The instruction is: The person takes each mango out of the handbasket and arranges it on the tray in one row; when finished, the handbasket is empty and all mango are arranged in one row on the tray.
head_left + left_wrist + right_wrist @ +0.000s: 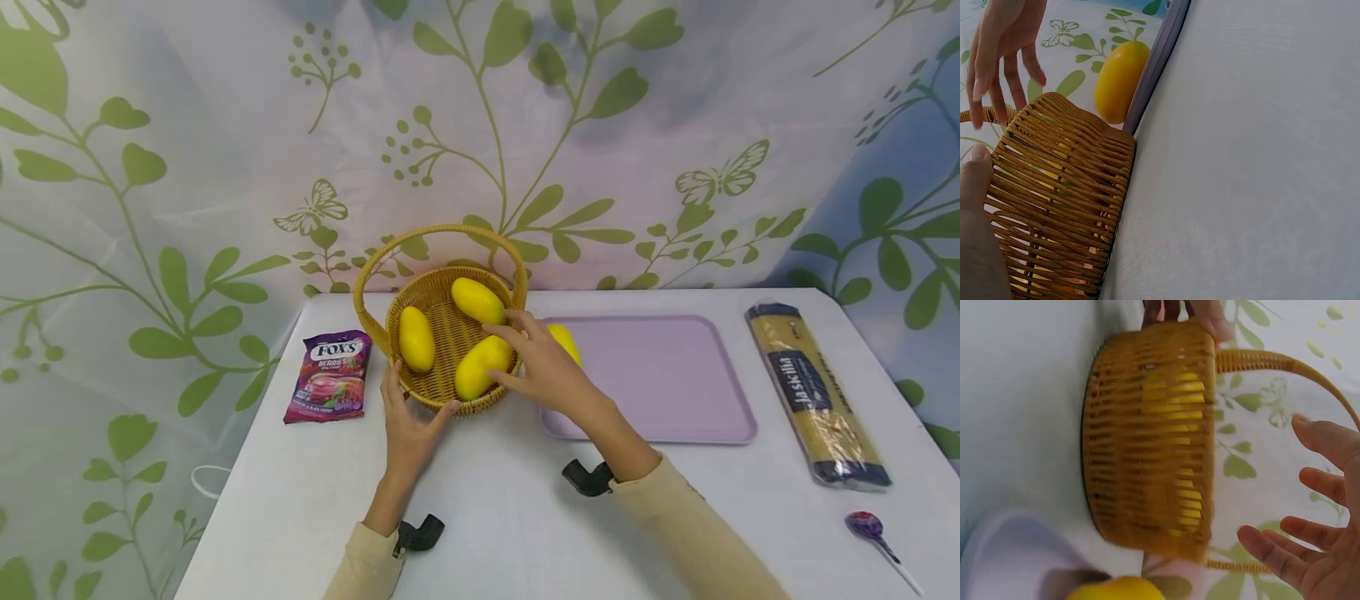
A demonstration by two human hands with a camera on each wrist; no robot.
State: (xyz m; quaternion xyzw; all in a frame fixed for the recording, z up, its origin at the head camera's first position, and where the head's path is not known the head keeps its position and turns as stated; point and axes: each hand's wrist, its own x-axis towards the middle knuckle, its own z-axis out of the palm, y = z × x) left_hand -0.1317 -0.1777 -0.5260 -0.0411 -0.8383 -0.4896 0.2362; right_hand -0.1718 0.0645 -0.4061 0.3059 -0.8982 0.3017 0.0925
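A round wicker basket with a tall hoop handle holds three yellow mangoes; one mango lies at its left. My left hand holds the basket's near left side, thumb against the woven wall in the left wrist view. Over the basket's right side, my right hand hovers with fingers spread, close to the back mango and the front mango. Nothing sits in its fingers in the right wrist view. Another mango rests on the lilac tray, partly hidden behind the right hand.
A purple candy bag lies left of the basket. Toward the right edge of the white table are a spaghetti pack and a lollipop. A leaf-patterned cloth hangs behind.
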